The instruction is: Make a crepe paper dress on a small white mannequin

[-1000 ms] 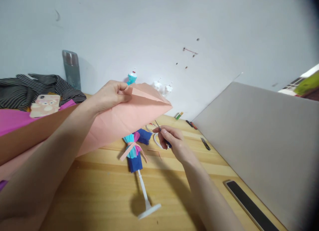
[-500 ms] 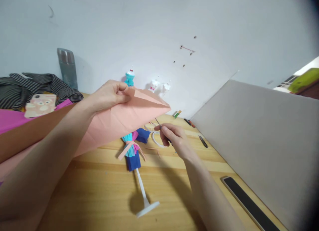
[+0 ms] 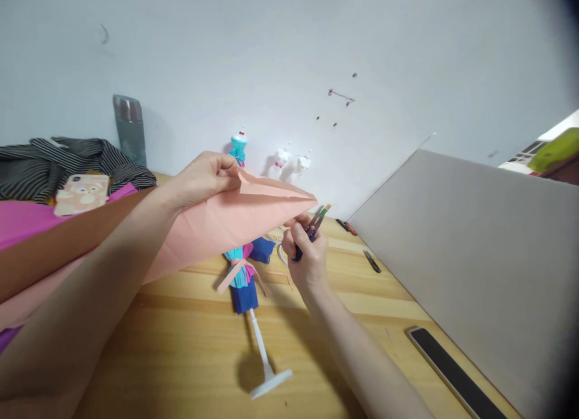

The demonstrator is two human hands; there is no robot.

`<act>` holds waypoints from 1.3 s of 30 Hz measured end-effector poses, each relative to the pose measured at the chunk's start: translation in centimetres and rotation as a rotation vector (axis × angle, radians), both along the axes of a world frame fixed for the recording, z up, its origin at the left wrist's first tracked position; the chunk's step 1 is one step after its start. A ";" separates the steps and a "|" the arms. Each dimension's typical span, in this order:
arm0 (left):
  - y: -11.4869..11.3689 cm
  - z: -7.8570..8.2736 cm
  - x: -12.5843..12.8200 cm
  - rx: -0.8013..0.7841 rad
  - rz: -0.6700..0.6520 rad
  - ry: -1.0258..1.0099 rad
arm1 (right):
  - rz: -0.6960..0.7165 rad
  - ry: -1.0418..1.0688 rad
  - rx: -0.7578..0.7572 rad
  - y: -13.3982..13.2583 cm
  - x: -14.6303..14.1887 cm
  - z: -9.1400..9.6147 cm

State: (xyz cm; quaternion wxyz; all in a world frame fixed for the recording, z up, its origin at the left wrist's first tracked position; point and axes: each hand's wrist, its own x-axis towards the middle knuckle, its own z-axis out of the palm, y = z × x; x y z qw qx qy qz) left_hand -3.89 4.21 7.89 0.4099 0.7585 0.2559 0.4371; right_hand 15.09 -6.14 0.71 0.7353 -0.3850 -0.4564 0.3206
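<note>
My left hand (image 3: 211,176) pinches the upper edge of a large peach-pink paper sheet (image 3: 203,229), folded over and narrowing to a point on the right. Close to that point, my right hand (image 3: 307,250) grips a pair of blue-handled scissors (image 3: 313,229); the blades point up and away, clear of the paper. Below the sheet stands a small figure in a blue, turquoise and magenta paper dress (image 3: 242,274), tied with a peach strip, on a white stand (image 3: 270,383). The sheet hides the figure's upper part.
Against the wall are a turquoise-topped figure (image 3: 238,146), two white figures (image 3: 280,161) and a grey bottle (image 3: 130,129). A phone (image 3: 82,193) lies by striped cloth (image 3: 85,157) at left. A cutter (image 3: 372,261) and a long dark-topped case (image 3: 456,365) lie near the right-hand panel (image 3: 479,238).
My right hand has turned upward, so the scissors that pointed up-left beneath the paper's tip now point up-right beside it. My left hand keeps its pinch. The whole view has shifted slightly.
</note>
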 end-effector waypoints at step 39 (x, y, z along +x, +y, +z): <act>0.3 0.4 -1.3 -0.105 -0.022 -0.115 | -0.174 -0.301 0.221 0.7 -0.8 -1.9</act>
